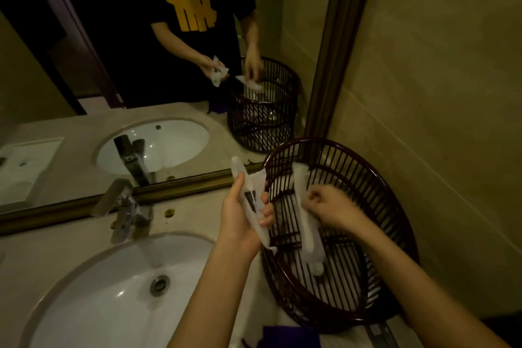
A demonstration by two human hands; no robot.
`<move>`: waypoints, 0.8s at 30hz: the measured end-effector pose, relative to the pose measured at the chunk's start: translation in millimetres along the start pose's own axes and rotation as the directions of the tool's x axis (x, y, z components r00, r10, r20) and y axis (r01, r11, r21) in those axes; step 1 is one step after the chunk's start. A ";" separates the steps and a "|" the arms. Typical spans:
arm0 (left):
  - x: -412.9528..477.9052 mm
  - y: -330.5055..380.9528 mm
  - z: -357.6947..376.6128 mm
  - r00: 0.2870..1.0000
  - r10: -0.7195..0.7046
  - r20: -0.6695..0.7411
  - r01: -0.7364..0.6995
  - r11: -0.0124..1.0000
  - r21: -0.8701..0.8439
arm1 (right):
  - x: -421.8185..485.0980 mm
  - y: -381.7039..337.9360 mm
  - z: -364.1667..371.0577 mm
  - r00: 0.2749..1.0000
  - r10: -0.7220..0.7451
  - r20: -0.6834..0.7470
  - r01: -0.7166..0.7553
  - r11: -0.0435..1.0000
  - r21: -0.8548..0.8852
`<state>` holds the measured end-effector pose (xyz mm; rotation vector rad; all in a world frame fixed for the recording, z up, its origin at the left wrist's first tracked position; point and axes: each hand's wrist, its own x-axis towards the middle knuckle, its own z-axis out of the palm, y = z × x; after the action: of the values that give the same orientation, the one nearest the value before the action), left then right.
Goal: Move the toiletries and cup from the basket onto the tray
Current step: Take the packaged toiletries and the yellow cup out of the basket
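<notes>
A dark slatted basket [375, 178] stands on the counter in the right corner, against the wall. My left hand [243, 212] is just left of its rim, shut on a white wrapped toiletry packet [248, 200] held upright. My right hand [330, 206] reaches inside the basket and pinches a second long white wrapped packet [306, 232] that stands on end. Something small and pale lies at the basket's bottom [317, 267]; I cannot tell what it is. No cup or tray is clearly visible.
A white oval sink [93, 299] with a chrome tap [124, 206] fills the left of the beige counter [192, 220]. A mirror [141, 65] runs behind. A purple object [291, 336] lies at the near edge below the basket. A tiled wall [437, 93] closes the right side.
</notes>
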<state>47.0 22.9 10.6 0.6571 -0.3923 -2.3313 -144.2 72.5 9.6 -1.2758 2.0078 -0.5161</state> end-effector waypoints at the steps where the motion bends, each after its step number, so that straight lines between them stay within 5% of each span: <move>1: 1.9 -2.0 2.4 1.000 0.006 0.009 -0.006 1.000 -0.010 | -14.8 -6.8 -15.1 0.998 -0.044 -0.040 0.048 0.991 0.124; 4: 5.8 -3.5 10.0 0.998 0.051 0.026 -0.052 0.998 0.033 | -58.6 -40.3 -38.1 0.983 -0.184 -0.023 0.181 0.922 0.341; 8: -2.8 -9.5 21.5 0.989 0.138 0.044 -0.141 0.987 0.072 | -73.5 -70.9 -13.7 0.943 -0.276 -0.184 0.299 0.948 0.109; 13: -9.9 -18.4 22.2 0.995 0.092 -0.031 -0.092 0.996 -0.008 | -75.1 -74.6 4.9 0.953 -0.252 -0.169 0.299 0.875 0.380; 18: -6.4 -16.8 2.3 0.972 0.039 -0.232 -0.053 0.997 -0.052 | -60.2 -41.8 -21.4 0.925 -0.088 -0.369 0.245 0.880 0.406; 21: -8.1 -15.9 -1.3 0.981 0.036 -0.192 -0.055 0.994 -0.096 | -24.5 -20.1 -10.1 0.997 -0.027 -0.075 0.036 0.993 0.113; 24: -10.5 -11.6 1.9 0.983 0.024 -0.182 -0.037 0.997 -0.069 | 11.2 -8.5 22.1 0.939 0.091 0.332 -0.007 0.969 -0.245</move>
<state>46.6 38.7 10.8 0.8142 -0.2329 -2.2236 -125.8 59.4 -3.8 -1.3481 1.8385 -0.0178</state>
